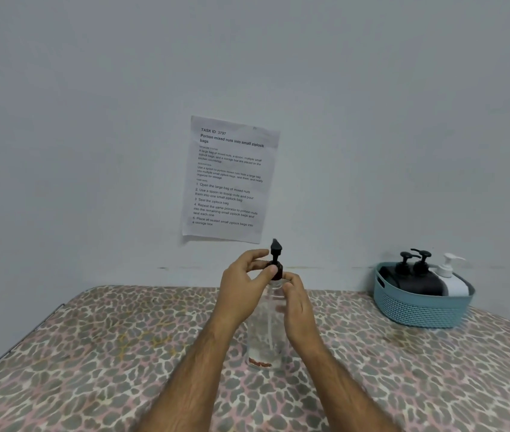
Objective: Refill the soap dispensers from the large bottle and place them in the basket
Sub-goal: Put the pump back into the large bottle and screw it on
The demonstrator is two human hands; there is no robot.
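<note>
A clear plastic bottle with a black pump top stands upright on the table in the middle of the view. My left hand pinches the black pump collar at the bottle's neck. My right hand wraps the bottle's upper body from the right. At the back right stands a blue-green basket holding two dark dispensers with black pumps and one white dispenser with a white pump.
The table carries a leopard-pattern cloth; its left edge runs diagonally at the far left. A printed paper sheet hangs on the pale wall right behind the bottle.
</note>
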